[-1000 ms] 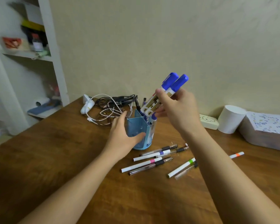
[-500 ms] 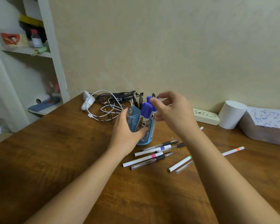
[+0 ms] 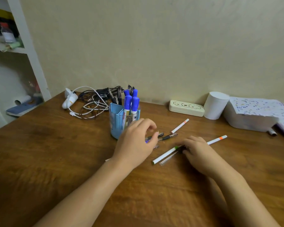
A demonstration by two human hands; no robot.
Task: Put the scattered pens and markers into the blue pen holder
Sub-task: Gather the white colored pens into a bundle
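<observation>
The blue pen holder (image 3: 115, 123) stands upright on the wooden table (image 3: 56, 153) with several blue-capped markers (image 3: 129, 102) in it. My left hand (image 3: 136, 145) hovers just right of the holder, fingers curled apart over a pile of dark pens (image 3: 167, 137), part of which it hides. My right hand (image 3: 198, 149) lies low on the table, fingertips touching a green-banded white marker (image 3: 165, 154) and a clear pen (image 3: 166, 159) beside it. Two orange-banded white pens lie flat, one (image 3: 180, 125) behind the pile and one (image 3: 217, 139) by my right hand.
A tangle of cables and a white charger (image 3: 88, 104) lies behind the holder. Along the wall to the right sit a cream case (image 3: 186, 108), a white cup (image 3: 215, 105) and a paper-covered box (image 3: 252, 115). A white shelf unit (image 3: 31, 54) stands at the left.
My right hand dropped two blue-capped markers into the holder, let go, and came down to the loose pens. My left hand left the holder and moved right over the pile.
</observation>
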